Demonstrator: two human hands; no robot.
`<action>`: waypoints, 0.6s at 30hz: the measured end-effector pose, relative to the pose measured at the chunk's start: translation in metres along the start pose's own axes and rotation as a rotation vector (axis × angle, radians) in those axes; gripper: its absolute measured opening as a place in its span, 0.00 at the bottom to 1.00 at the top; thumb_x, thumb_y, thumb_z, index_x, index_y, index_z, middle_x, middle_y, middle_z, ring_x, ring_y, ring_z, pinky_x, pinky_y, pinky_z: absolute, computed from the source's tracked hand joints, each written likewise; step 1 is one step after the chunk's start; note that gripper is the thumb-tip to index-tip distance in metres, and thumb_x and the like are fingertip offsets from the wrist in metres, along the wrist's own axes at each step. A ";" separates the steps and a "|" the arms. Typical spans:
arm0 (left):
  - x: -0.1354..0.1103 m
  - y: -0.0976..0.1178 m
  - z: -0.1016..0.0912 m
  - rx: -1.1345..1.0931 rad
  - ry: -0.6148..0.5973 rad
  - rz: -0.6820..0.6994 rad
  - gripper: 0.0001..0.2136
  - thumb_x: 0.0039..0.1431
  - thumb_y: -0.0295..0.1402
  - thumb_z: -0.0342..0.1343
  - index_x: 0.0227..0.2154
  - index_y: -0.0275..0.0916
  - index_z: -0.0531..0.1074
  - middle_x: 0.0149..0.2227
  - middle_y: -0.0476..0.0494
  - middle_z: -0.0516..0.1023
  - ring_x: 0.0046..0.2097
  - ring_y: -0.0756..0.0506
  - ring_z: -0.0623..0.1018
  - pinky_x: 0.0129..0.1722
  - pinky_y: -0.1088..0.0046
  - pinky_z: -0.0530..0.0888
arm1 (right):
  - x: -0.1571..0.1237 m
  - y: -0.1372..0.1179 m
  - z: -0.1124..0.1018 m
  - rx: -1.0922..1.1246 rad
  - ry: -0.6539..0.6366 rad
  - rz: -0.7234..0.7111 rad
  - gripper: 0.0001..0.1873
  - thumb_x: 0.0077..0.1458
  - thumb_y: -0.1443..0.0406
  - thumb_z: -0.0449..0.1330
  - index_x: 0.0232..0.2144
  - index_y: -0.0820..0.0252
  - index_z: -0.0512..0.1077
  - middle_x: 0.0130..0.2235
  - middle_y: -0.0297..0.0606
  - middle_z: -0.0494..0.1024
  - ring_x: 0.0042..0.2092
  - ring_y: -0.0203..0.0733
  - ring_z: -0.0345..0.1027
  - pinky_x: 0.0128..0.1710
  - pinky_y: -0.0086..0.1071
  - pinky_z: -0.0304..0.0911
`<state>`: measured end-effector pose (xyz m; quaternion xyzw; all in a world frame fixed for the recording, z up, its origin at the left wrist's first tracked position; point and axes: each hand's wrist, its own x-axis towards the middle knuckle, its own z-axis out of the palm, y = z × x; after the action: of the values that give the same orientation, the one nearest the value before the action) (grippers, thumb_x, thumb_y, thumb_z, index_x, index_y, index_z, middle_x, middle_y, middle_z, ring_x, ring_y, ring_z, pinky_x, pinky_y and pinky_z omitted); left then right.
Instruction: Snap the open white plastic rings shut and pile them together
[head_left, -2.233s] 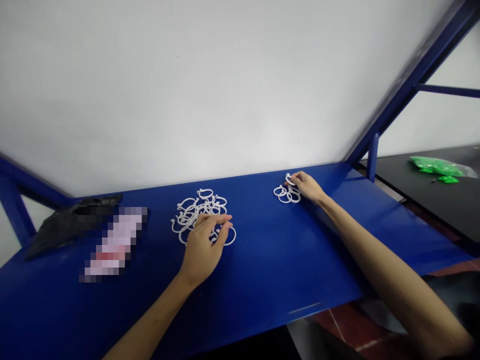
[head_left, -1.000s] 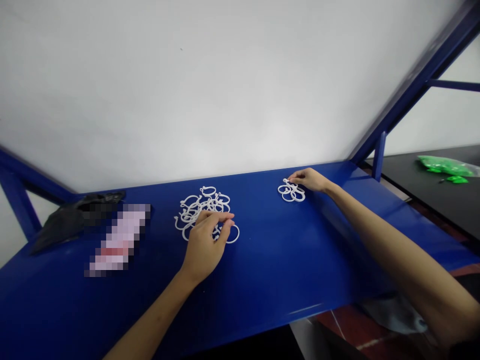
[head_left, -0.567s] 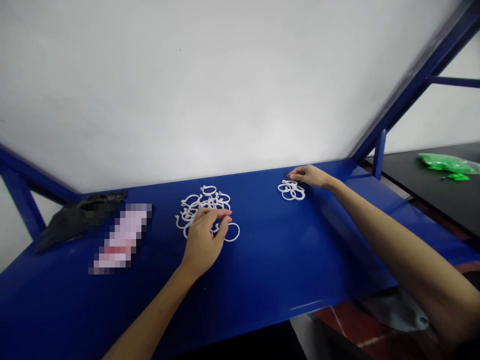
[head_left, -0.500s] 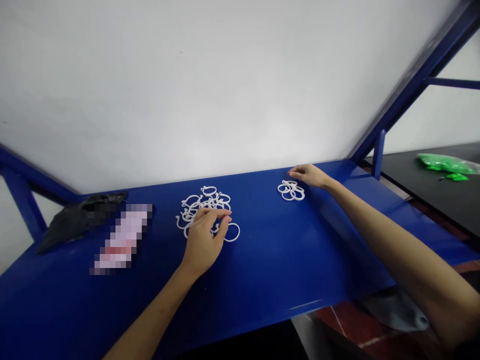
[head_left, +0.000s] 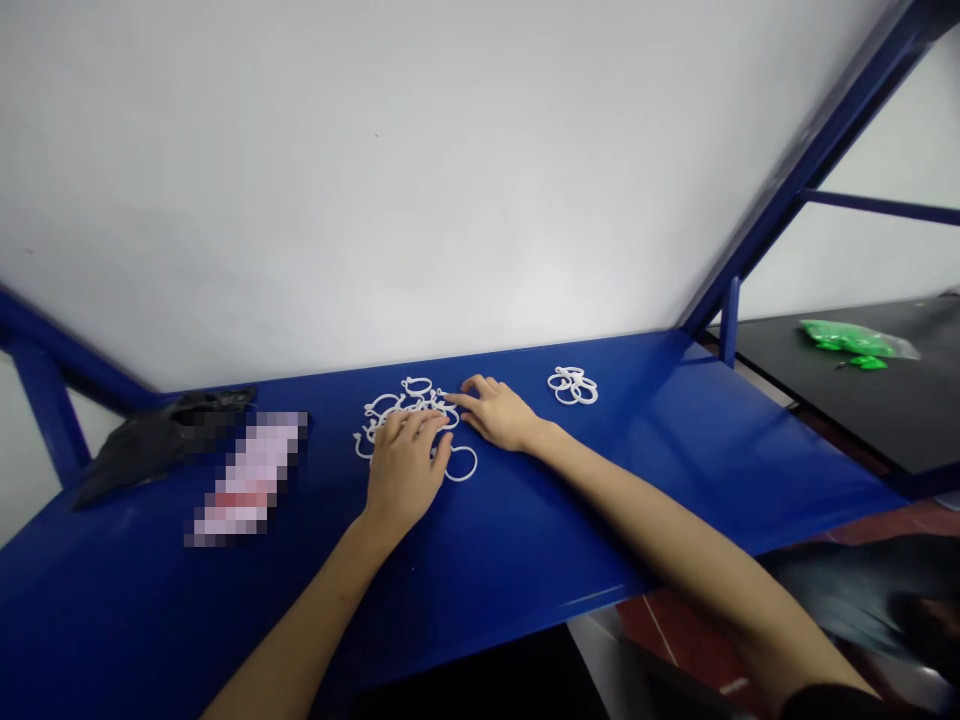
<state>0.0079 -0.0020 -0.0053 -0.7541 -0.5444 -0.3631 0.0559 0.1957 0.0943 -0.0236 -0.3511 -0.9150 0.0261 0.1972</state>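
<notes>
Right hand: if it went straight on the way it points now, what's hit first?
The right hand would likely meet the larger heap of round white plastic-looking rings at its right edge; depth is unclear, so contact may already exist.

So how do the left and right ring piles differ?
Size: the left ring pile is larger and fuller than the right ring pile.
Layout: the left ring pile sprawls; the right ring pile is compact.
Cover: the left hand partly hides the left ring pile; no hand covers the right ring pile.
Shared: both are white, on the blue table.
</notes>
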 end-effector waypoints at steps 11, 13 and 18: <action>-0.007 -0.016 0.017 0.174 -0.132 0.085 0.13 0.65 0.40 0.54 0.45 0.44 0.79 0.50 0.37 0.80 0.54 0.31 0.70 0.54 0.46 0.66 | -0.016 -0.016 -0.022 -0.032 -0.035 0.101 0.11 0.68 0.62 0.55 0.43 0.61 0.75 0.46 0.46 0.74 0.45 0.44 0.68 0.49 0.40 0.64; -0.006 -0.013 0.015 0.179 -0.134 0.067 0.13 0.65 0.40 0.53 0.45 0.43 0.79 0.50 0.37 0.80 0.55 0.31 0.70 0.55 0.46 0.65 | -0.024 -0.018 -0.025 -0.004 -0.012 0.103 0.11 0.69 0.63 0.53 0.44 0.61 0.74 0.48 0.46 0.74 0.44 0.42 0.69 0.48 0.38 0.65; -0.003 -0.002 0.006 0.131 -0.064 -0.035 0.15 0.68 0.41 0.50 0.49 0.41 0.76 0.49 0.39 0.81 0.54 0.32 0.71 0.54 0.48 0.63 | -0.035 -0.033 -0.030 0.040 0.046 0.050 0.12 0.70 0.61 0.51 0.45 0.58 0.73 0.56 0.46 0.70 0.45 0.40 0.71 0.47 0.36 0.68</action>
<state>0.0084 -0.0009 -0.0119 -0.7506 -0.5814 -0.3033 0.0811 0.2098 0.0439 -0.0014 -0.3703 -0.9005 0.0411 0.2243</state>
